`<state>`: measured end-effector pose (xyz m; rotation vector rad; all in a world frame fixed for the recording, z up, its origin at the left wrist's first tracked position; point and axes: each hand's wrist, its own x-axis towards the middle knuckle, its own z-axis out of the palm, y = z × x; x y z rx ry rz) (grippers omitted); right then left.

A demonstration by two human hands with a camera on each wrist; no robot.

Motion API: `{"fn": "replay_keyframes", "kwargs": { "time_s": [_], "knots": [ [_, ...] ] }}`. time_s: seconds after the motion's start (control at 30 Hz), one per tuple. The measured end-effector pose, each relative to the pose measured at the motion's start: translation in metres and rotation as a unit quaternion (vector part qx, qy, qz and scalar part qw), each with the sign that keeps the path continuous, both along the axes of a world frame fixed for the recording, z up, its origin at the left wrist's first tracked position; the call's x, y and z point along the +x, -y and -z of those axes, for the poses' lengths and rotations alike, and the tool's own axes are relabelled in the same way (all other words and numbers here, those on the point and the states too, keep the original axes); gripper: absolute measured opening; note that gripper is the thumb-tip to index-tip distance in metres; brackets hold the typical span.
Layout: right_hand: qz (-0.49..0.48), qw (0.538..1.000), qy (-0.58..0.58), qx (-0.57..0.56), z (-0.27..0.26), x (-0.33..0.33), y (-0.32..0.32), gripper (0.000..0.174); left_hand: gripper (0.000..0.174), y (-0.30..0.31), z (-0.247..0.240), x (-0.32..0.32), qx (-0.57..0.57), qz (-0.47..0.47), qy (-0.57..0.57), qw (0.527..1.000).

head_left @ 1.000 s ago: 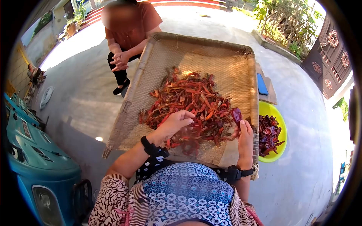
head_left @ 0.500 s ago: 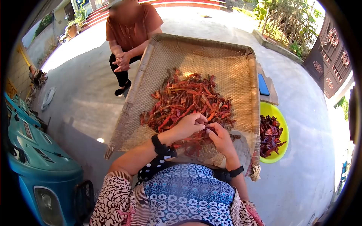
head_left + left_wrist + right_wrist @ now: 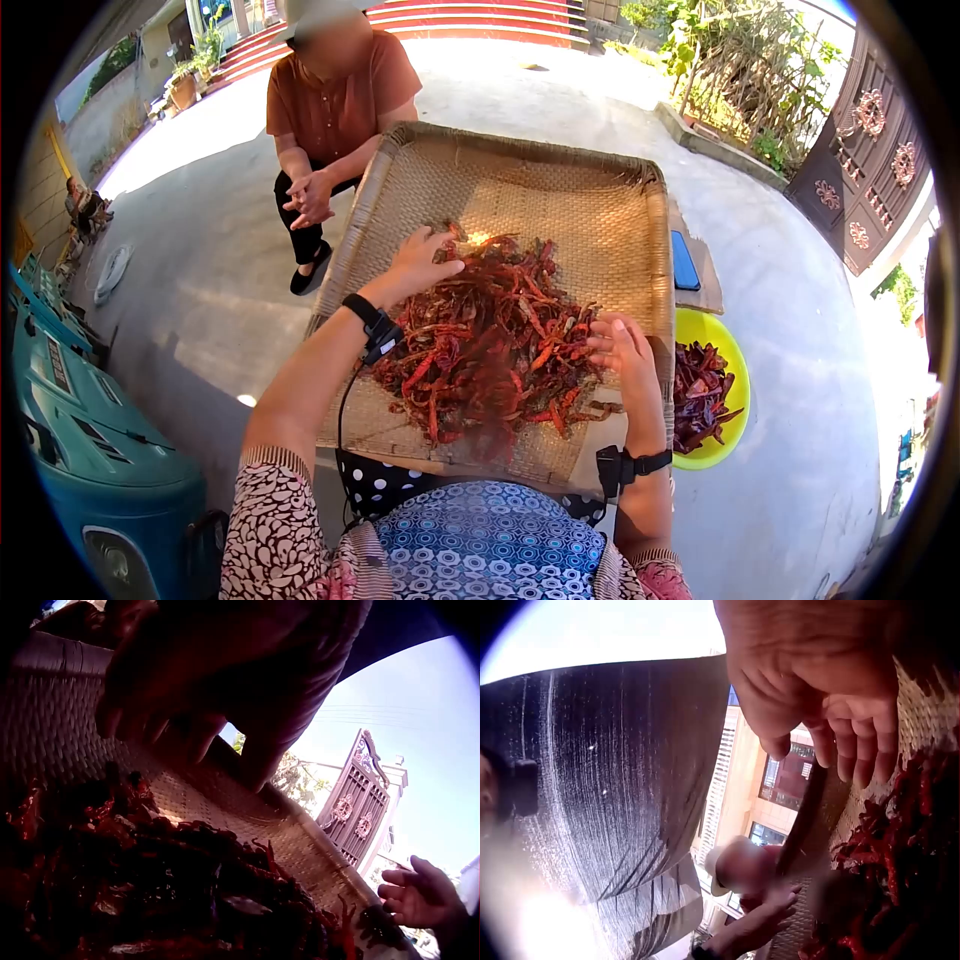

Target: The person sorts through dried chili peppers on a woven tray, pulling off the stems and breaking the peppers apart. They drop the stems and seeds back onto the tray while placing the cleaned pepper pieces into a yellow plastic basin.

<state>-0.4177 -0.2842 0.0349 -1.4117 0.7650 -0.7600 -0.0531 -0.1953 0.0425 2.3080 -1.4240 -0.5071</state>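
Dried red chilies [image 3: 490, 350] lie heaped on a woven bamboo tray [image 3: 600, 210] in front of me. Over the far left side of the heap reaches my left hand [image 3: 415, 265], fingers extended and thumb apart. In the left wrist view, that hand [image 3: 225, 682] hangs above the chilies with nothing visible in its grasp. At the heap's right side is my right hand [image 3: 632, 352], its fingers loosely bent and empty. The right wrist view shows the same hand [image 3: 825, 690] with relaxed fingers beside the tray's woven wall.
Right of the tray stands a yellow-green basin [image 3: 735, 420] holding darker dried chilies. A blue phone-like thing [image 3: 685, 262] lies on cardboard [image 3: 705, 290] behind it. Another person [image 3: 345, 110] sits beyond the tray with hands together. A teal vehicle [image 3: 110, 440] stands at the left.
My hands met over the heap half a second ago and have now parted, left to the far left, right to the right side. The dark red chili in my right hand is gone.
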Motion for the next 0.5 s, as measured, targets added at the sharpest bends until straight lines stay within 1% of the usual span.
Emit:
{"fn": "replay_keyframes", "kwargs": {
  "time_s": [0.03, 0.1, 0.13, 0.17, 0.23, 0.27, 0.33, 0.4, 0.43, 0.47, 0.5],
  "knots": [
    [-0.031, 0.995, -0.054, -0.078, 0.002, 0.018, 0.008, 0.052, 0.071, 0.007, 0.000, 0.003, 0.011, 0.001, 0.019, 1.000],
    [-0.044, 0.973, -0.127, -0.188, -0.001, 0.051, 0.020, 0.056, 0.072, 0.017, 0.002, 0.010, 0.030, -0.002, 0.058, 0.998],
    [-0.057, 0.966, -0.142, -0.207, 0.007, 0.068, 0.036, 0.057, 0.073, 0.021, 0.003, 0.012, 0.022, 0.000, 0.063, 0.998],
    [-0.041, 0.949, -0.202, -0.241, 0.016, 0.084, 0.047, 0.060, 0.072, 0.029, 0.006, 0.012, 0.045, -0.013, 0.081, 0.996],
    [-0.037, 0.910, -0.263, -0.320, 0.030, 0.109, 0.066, 0.061, 0.070, 0.039, 0.002, 0.006, 0.066, -0.011, 0.098, 0.993],
    [-0.027, 0.899, -0.293, -0.323, 0.035, 0.120, 0.072, 0.061, 0.065, 0.045, 0.003, 0.004, 0.076, -0.019, 0.096, 0.992],
    [-0.010, 0.875, -0.356, -0.327, 0.037, 0.140, 0.073, 0.061, 0.062, 0.059, 0.013, -0.002, 0.090, -0.019, 0.089, 0.992],
    [-0.011, 0.872, -0.366, -0.324, 0.040, 0.157, 0.073, 0.060, 0.059, 0.065, 0.024, -0.013, 0.087, -0.011, 0.097, 0.991],
    [-0.010, 0.871, -0.373, -0.320, 0.044, 0.162, 0.071, 0.060, 0.057, 0.067, 0.031, -0.017, 0.069, 0.001, 0.070, 0.995],
    [-0.010, 0.878, -0.352, -0.324, 0.058, 0.169, 0.073, 0.058, 0.055, 0.069, 0.038, -0.020, 0.051, 0.015, 0.045, 0.998],
    [-0.038, 0.890, -0.326, -0.317, 0.057, 0.170, 0.069, 0.057, 0.053, 0.070, 0.042, -0.022, 0.033, 0.030, 0.022, 0.999]
  ]
}}
